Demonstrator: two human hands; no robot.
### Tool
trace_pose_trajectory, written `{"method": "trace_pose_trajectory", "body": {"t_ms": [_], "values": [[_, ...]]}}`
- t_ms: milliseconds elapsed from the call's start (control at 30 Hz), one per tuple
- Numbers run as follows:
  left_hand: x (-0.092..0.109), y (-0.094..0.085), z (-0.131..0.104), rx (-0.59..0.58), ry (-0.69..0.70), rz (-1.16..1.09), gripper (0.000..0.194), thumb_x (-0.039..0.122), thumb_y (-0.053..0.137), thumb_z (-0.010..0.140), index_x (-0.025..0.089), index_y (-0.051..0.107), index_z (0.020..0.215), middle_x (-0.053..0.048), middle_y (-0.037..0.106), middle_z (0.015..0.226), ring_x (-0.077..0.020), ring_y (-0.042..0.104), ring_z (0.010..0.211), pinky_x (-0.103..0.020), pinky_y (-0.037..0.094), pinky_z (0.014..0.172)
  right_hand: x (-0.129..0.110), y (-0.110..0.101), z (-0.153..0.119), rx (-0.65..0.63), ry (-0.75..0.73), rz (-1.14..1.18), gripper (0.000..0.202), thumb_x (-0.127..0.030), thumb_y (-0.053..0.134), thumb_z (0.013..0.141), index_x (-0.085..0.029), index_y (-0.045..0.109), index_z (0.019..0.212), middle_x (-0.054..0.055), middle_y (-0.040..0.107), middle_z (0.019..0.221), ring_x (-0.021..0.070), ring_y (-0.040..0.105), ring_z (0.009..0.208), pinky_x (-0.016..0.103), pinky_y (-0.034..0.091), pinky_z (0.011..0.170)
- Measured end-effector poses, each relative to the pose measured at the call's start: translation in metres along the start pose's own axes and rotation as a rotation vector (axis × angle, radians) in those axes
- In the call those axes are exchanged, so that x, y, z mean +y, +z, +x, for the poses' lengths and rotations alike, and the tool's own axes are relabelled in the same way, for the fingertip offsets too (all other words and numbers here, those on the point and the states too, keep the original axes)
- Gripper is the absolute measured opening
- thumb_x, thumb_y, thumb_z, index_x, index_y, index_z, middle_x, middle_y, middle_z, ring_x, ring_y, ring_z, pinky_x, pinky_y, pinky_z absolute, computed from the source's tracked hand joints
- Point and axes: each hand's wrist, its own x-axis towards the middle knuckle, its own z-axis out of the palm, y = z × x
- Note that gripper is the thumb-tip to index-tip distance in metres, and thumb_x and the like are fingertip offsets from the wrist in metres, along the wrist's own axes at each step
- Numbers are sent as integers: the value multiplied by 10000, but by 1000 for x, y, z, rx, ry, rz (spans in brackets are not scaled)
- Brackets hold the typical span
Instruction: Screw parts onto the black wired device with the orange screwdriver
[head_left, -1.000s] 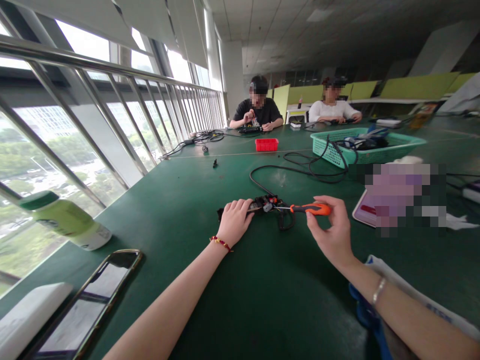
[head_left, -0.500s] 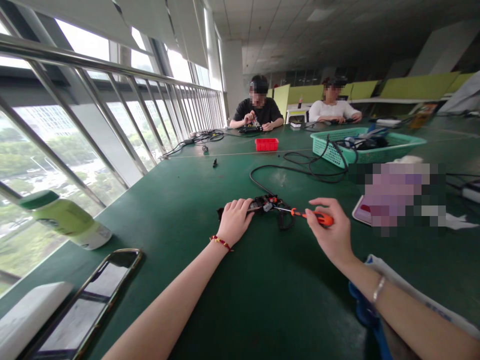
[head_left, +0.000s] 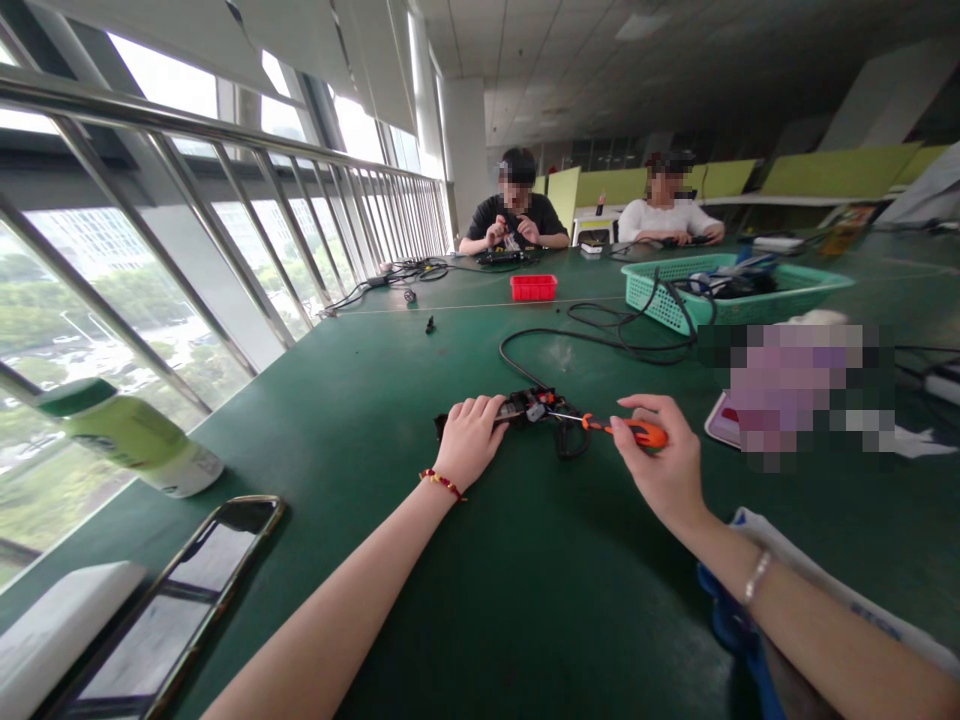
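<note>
Head view shows the left hand [head_left: 471, 442] closed over the left part of a black device [head_left: 534, 408] on the green bench [head_left: 352, 420], while the right hand [head_left: 666, 468] holds an orange-and-black screwdriver [head_left: 600, 424] by its handle, shaft pointing left at the device's right part.

Your orange-and-black screwdriver [head_left: 600, 424] points left, its tip at the right part of your black device [head_left: 517, 408] with red bits showing
</note>
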Motion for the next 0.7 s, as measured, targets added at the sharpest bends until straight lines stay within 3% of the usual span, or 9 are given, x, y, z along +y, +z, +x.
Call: {"method": "trace_pose_trajectory", "body": {"t_ms": [133, 333, 500, 700], "values": [[0, 1, 0, -3, 1, -1, 324, 294, 389, 906, 198, 435, 1212, -71, 564, 1089, -218, 507, 974, -369, 383, 850, 2, 2, 1, 131, -102, 53, 337, -256, 622, 733, -204, 493, 1041, 42, 549, 948, 162, 586, 808, 314, 504, 729], [0, 1, 0, 2, 1, 13, 326, 297, 385, 910, 192, 432, 1215, -65, 564, 1094, -217, 501, 964, -368, 381, 852, 0, 0, 0, -2, -32, -21, 153, -284, 590, 777, -212, 543, 904, -49, 476, 594, 106, 485, 511, 242, 439, 522], [1, -1, 0, -6, 0, 19, 325, 294, 391, 909, 183, 435, 1211, -66, 567, 1092, -220, 501, 965, -368, 384, 846, 0, 1, 1, 117, -116, 52, 327, -226, 617, 729, -204, 503, 1034, 46, 551, 961, 165, 582, 825, 314, 498, 739], [1, 0, 0, -12, -4, 15, 330, 289, 390, 908, 186, 427, 1219, -66, 559, 1106, -216, 504, 966, -365, 379, 854, -2, 0, 0, -29, -43, -15, 109, -264, 585, 780, -204, 553, 864, -45, 503, 594, 110, 493, 508, 253, 427, 528]]}}
